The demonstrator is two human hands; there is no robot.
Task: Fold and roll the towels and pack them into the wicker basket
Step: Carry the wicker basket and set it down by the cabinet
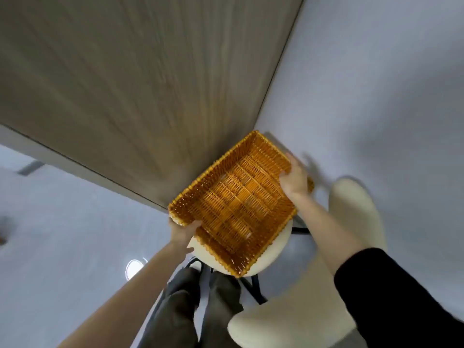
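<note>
Plainly, the left hand (184, 231) gripped the wicker basket (238, 204) at its near-left corner, fingers curled over the rim. The basket lay empty, tilted over a cream chair seat (276, 247) just beside the wooden table (125, 84); whether it rested there I could not tell. Its long axis seemed to run between the hands. The right hand (295, 183) clasped the opposite rim, thumb inside. No towels showed, so the table side looked the likelier way to carry it.
</note>
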